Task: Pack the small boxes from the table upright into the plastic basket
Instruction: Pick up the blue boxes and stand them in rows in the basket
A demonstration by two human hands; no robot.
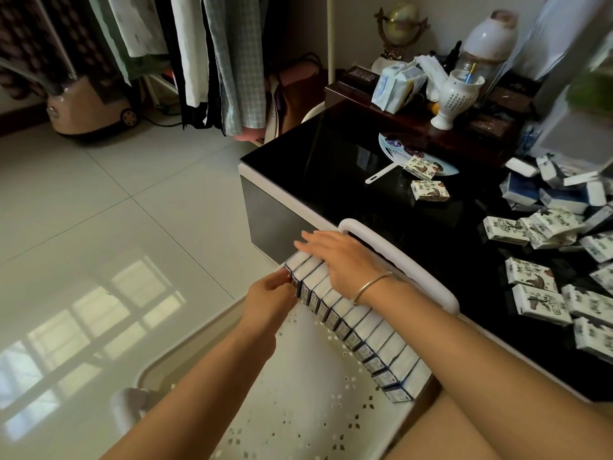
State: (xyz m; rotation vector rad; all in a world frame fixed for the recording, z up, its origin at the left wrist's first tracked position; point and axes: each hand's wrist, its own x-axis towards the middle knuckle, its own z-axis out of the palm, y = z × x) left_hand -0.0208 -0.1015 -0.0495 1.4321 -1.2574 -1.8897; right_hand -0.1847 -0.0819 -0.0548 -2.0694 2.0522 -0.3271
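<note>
Pale tiled floor (pixel 116 194) fills the left. At centre, the left hand (pixel 270 295) meets the row of boxes (pixel 365 330) standing in the basket (pixel 414 270), though I cannot tell its grip. The right hand (pixel 338 257) lies flat on top, apparently squaring the row. The next move calls for fetching another from the loose boxes (pixel 537 293) on the bench (pixel 365 194) at right.

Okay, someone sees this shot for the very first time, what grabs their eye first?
A tight row of small boxes stands upright along the table-side wall of the white plastic basket. The right hand lies flat on top of the row and the left hand touches its far end. To the right, a loose heap of boxes lies scattered on the glossy black table.
</note>
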